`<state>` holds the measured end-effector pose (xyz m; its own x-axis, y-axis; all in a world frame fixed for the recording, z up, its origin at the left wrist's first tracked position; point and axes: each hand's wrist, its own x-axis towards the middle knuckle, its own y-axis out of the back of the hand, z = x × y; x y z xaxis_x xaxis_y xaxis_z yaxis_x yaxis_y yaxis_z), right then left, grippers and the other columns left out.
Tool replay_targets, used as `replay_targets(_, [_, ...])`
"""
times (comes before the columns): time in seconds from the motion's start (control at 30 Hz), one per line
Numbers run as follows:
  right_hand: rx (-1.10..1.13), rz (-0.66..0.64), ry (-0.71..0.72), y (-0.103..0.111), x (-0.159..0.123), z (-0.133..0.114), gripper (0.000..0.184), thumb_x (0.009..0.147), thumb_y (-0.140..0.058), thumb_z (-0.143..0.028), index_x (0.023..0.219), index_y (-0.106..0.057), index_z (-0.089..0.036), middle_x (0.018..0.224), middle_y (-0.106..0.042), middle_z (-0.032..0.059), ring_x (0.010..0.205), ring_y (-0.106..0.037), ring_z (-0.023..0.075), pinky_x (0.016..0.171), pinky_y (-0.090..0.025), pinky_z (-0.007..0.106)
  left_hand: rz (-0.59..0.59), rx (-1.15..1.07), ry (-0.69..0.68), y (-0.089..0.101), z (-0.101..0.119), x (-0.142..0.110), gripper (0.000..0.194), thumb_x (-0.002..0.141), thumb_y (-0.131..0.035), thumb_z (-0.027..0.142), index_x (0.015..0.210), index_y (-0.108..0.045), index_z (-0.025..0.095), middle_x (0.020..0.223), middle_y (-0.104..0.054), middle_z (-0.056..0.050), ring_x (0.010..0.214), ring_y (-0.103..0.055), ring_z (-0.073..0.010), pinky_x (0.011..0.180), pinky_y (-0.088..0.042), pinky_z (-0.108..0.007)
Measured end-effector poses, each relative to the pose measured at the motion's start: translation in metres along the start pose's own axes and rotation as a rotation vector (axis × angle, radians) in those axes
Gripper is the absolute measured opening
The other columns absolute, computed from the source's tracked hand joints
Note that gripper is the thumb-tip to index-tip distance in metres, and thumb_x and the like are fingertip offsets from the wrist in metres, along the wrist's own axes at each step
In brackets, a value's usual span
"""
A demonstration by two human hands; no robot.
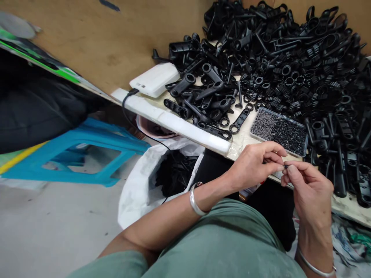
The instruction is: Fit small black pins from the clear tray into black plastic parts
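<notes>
My left hand (pixel 255 164) and my right hand (pixel 310 189) meet fingertip to fingertip over the table's front edge. Pinched between them is a tiny dark piece (pixel 286 166), too small to name and mostly covered by the fingers. Both hands are closed in a pinch on it. Just beyond them lies a clear plastic box (pixel 305 148), holding small grey pieces on its left side and small black pieces on its right. Behind the box spreads a big heap of black plastic parts (pixel 269 58), with rings, arms and handles among them.
A white power bank (pixel 156 79) with a black cable sits at the table's left edge, by a white foam strip (pixel 174 119). Below stands a white sack (pixel 133 193) with black parts inside. A blue plastic stool (pixel 116 166) is on the floor to the left.
</notes>
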<state>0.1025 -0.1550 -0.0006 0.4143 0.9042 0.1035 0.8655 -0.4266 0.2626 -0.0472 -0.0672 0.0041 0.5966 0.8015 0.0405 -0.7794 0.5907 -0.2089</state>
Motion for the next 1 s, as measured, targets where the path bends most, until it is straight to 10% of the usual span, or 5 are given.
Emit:
replay_targets(0.63, [-0.064, 0.05, 0.019, -0.004, 0.0, -0.003, 0.017, 0.087, -0.071, -0.035, 0.086, -0.069, -0.019, 0.061, -0.066, -0.0019, 0.052, -0.063, 0.0127, 0.055, -0.055, 0.025, 0.049, 0.178, -0.033, -0.006, 0.003, -0.001, 0.016, 0.079, -0.067, 0.007, 0.092, -0.065, 0.015, 0.083, -0.075, -0.001, 0.081, -0.074, -0.013, 0.076, -0.057, -0.02])
replay_targets(1.0, [-0.592, 0.011, 0.472, 0.0, -0.005, -0.01, 0.014, 0.097, -0.058, -0.026, 0.098, -0.071, -0.021, 0.074, -0.073, 0.0003, 0.061, -0.068, 0.0135, 0.066, -0.055, 0.025, 0.083, 0.336, -0.057, -0.006, 0.002, -0.005, 0.018, 0.081, -0.063, 0.006, 0.094, -0.068, 0.017, 0.082, -0.076, 0.001, 0.079, -0.073, -0.0123, 0.072, -0.055, -0.02])
